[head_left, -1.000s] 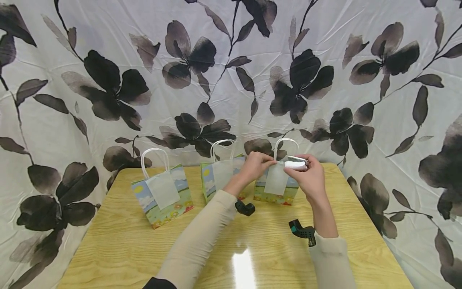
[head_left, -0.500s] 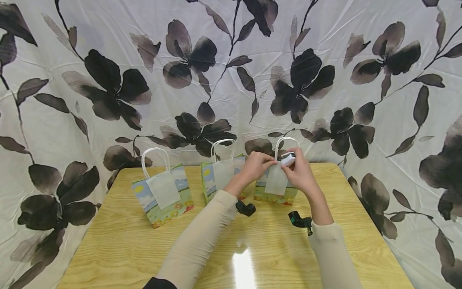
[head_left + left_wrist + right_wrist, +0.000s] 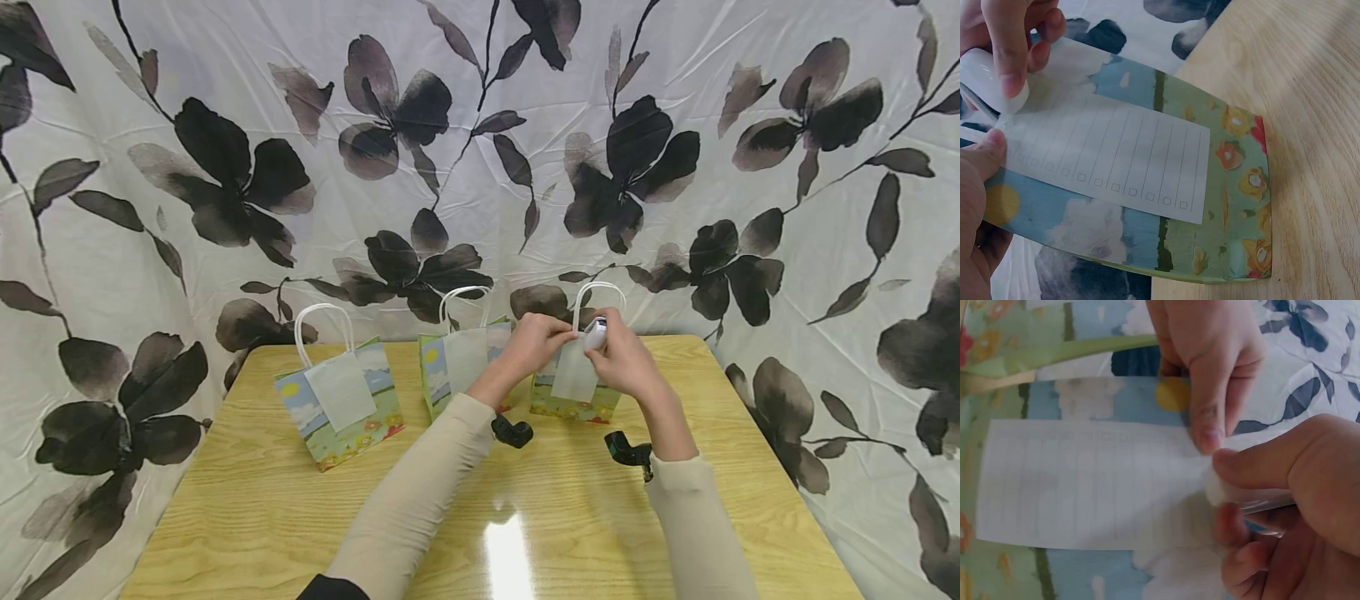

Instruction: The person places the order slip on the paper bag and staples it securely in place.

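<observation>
A paper gift bag (image 3: 592,412) printed with sky and flowers stands at the right of the table, white handles up. A lined checklist sheet (image 3: 1116,153) with small boxes lies over its front. My left hand (image 3: 534,342) pinches the sheet's top edge and the bag's rim, thumb on the paper in the left wrist view. In my right hand (image 3: 626,360) is a small white stapler (image 3: 994,81), gripped between thumb and fingers. Its rounded end overlaps the sheet's top edge, right beside my left thumb (image 3: 1211,437).
Two similar bags stand to the left: a middle bag (image 3: 435,379), partly behind my left forearm, and a left bag (image 3: 300,421). Each has a white sheet on its front. The wooden table (image 3: 555,517) meets a floral cloth (image 3: 510,208) at the back.
My right hand has moved left to the bag's top edge and turned the stapler so its end meets the sheet. My left hand keeps its pinch there.
</observation>
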Demonstrator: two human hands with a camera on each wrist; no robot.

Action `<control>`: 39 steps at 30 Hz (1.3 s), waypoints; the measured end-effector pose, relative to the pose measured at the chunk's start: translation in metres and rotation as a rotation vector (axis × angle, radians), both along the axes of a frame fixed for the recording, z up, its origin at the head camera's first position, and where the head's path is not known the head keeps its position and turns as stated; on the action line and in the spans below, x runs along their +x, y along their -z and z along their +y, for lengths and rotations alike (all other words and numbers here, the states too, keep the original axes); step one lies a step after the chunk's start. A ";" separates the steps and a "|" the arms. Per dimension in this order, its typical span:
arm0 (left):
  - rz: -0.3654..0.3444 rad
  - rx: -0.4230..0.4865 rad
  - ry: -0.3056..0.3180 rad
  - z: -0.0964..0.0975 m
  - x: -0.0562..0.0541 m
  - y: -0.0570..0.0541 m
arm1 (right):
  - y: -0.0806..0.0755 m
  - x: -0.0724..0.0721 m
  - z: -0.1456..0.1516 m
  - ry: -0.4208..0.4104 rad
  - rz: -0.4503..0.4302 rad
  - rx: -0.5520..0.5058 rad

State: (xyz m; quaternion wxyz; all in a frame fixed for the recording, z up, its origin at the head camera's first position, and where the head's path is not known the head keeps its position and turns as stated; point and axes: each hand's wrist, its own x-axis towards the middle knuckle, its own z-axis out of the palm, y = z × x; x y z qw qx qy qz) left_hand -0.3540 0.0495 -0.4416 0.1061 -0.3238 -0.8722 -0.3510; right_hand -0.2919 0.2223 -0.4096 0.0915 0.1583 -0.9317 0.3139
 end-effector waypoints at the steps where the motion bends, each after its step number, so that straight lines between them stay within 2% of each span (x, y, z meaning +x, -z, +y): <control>1: 0.002 0.003 0.000 0.000 0.000 0.000 | -0.001 0.000 0.000 -0.008 -0.006 0.003; 5: 0.008 -0.001 -0.007 -0.001 0.001 -0.001 | -0.004 -0.003 0.000 -0.037 -0.033 0.036; 9: 0.001 -0.008 -0.001 -0.001 0.002 0.000 | -0.004 -0.006 0.002 -0.029 -0.057 0.052; 18: 0.014 -0.013 0.004 0.000 0.002 0.001 | -0.001 -0.012 0.011 -0.083 -0.077 -0.023; 24: 0.008 -0.013 0.008 0.000 0.001 0.002 | 0.001 -0.014 0.012 -0.061 -0.102 -0.034; 28: 0.011 -0.007 0.006 0.001 0.000 0.003 | 0.007 -0.016 0.014 -0.075 -0.057 -0.011; 34: 0.009 -0.006 -0.002 0.001 -0.001 0.002 | 0.018 -0.023 0.018 -0.140 0.037 -0.042; 39: -0.004 -0.032 -0.017 0.003 0.001 0.003 | 0.025 -0.026 0.021 -0.154 0.095 -0.049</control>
